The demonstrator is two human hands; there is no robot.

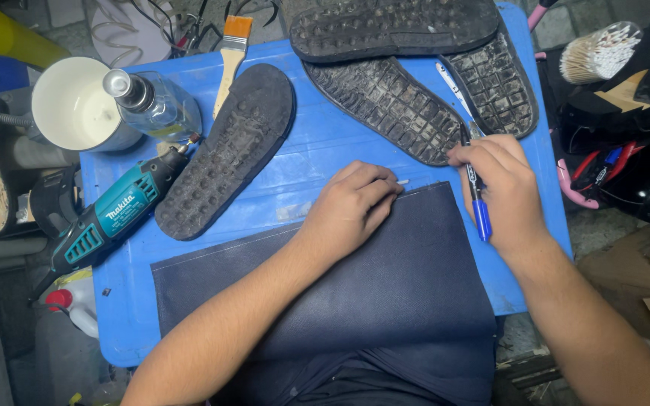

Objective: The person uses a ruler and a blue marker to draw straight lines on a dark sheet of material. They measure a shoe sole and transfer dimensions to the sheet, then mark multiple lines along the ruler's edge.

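A dark navy sheet of fabric (385, 278) lies on a blue plastic table (317, 150) in front of me. My left hand (351, 207) rests on the sheet's upper edge, fingers curled, pinching a small white piece, maybe chalk, at the edge. My right hand (502, 188) holds a blue and black pen (478, 199) at the sheet's top right corner, tip pointing away from me. Just beyond that hand lies a black rubber shoe sole (389, 105), tread up.
Another black sole (227, 150) lies left of centre, two more soles (393, 26) at the back. A teal rotary tool (114, 214), clear bottle (156, 101), white cup (77, 105) and paintbrush (231, 56) sit at left. Pink-handled pliers (577, 192) and clutter lie to the right.
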